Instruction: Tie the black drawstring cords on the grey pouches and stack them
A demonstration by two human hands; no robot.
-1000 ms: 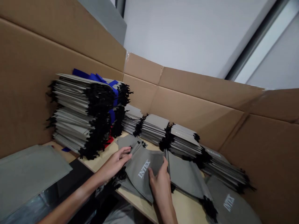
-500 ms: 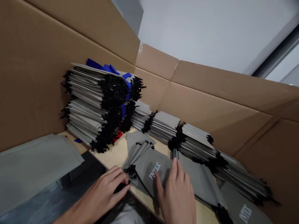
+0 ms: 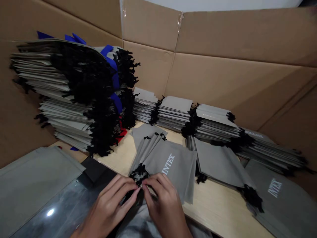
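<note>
A grey drawstring pouch [image 3: 182, 163] with white INTEX lettering lies on top of several fanned-out ones, near the table's front edge. Its bunched black drawstring [image 3: 138, 172] hangs at the near left corner. My left hand [image 3: 111, 201] is closed in a pinch at these cords, thumb against the forefinger. My right hand [image 3: 163, 201] pinches right beside it, so the fingertips of both almost touch. The small bit of cord between the fingers is mostly hidden. To the right lies another fanned pile of grey pouches [image 3: 220, 162].
A tall stack of grey pouches [image 3: 71, 125] with black cords and blue ribbon [image 3: 116, 102] stands at left. Smaller stacks [image 3: 174, 112] line the cardboard wall [image 3: 223, 36]. Flat grey sheets [image 3: 37, 185] lie left. The wooden tabletop [image 3: 210, 201] ends before my body.
My right hand has left the top of the INTEX pouch and moved left and down to the cords beside my left hand. The view has tilted down and come closer.
</note>
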